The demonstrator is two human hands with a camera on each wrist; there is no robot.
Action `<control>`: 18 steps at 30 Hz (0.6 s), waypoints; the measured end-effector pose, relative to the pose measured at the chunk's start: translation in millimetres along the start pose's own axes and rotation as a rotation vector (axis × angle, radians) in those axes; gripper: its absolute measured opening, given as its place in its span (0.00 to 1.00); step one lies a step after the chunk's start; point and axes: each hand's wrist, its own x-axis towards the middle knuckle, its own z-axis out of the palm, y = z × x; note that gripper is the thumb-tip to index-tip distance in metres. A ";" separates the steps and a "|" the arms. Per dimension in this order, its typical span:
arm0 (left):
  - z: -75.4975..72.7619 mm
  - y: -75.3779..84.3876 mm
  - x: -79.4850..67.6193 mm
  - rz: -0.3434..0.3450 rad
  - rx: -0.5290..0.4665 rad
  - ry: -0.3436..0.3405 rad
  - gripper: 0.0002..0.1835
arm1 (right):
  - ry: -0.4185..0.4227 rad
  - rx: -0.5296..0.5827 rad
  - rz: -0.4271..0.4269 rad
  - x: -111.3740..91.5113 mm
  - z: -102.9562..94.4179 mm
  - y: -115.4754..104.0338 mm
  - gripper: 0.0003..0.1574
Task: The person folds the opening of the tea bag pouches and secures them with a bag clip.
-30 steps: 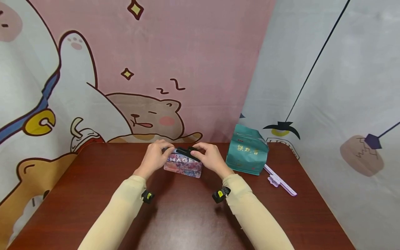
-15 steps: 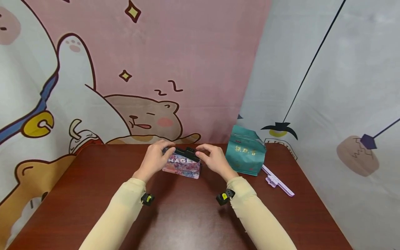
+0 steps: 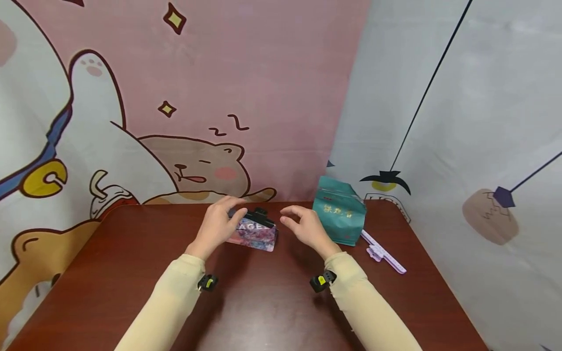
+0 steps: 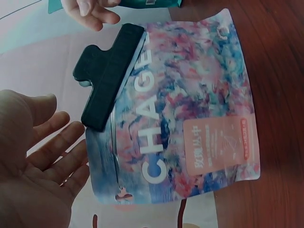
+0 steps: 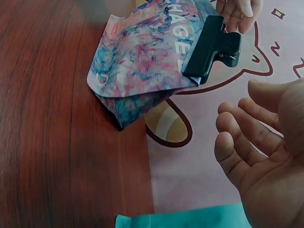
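A floral pink-and-blue pouch [image 4: 190, 71] with white lettering stands on the table. Across part of its top edge sits a black bag clip [image 4: 110, 78], its handle pointing up and away from the pouch. My left hand [image 3: 216, 225] is at the pouch's left top corner; in the left wrist view its fingertips are right at the edge, with the thumb spread from them. To the right of the pouch, my right hand [image 3: 307, 229] is apart from the clip, fingers loosely bent and holding nothing. The right wrist view shows the clip [image 5: 206, 50] beyond these fingertips.
A green pouch [image 3: 340, 217] with gold characters stands at the back right, close behind my right hand. Beside it lies a lilac sealing clip [image 3: 386, 256] on the brown table [image 3: 272, 302]. A cartoon-printed curtain [image 3: 263, 73] hangs behind the table.
My right hand has left the black clip and moved right, its fingers loosening. The clip stays on the pouch. My left hand keeps to the pouch's left corner; the head view has turned slightly right.
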 end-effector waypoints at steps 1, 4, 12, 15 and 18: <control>0.5 0.6 -0.4 0.000 -0.002 0.002 0.15 | -0.003 -0.002 0.002 -1.4 -1.6 0.4 0.17; 1.9 3.2 -1.0 0.003 -0.006 0.006 0.16 | -0.005 -0.008 0.000 -5.8 -6.4 2.2 0.17; 4.6 13.5 -0.3 0.041 -0.018 0.026 0.15 | 0.007 -0.028 -0.030 -17.9 -18.5 12.3 0.16; 6.0 17.3 0.8 0.061 -0.017 0.038 0.15 | 0.013 -0.027 -0.030 -22.9 -23.4 15.5 0.16; 7.5 21.7 1.9 0.075 -0.017 0.042 0.15 | 0.017 -0.021 -0.019 -28.2 -28.3 18.5 0.16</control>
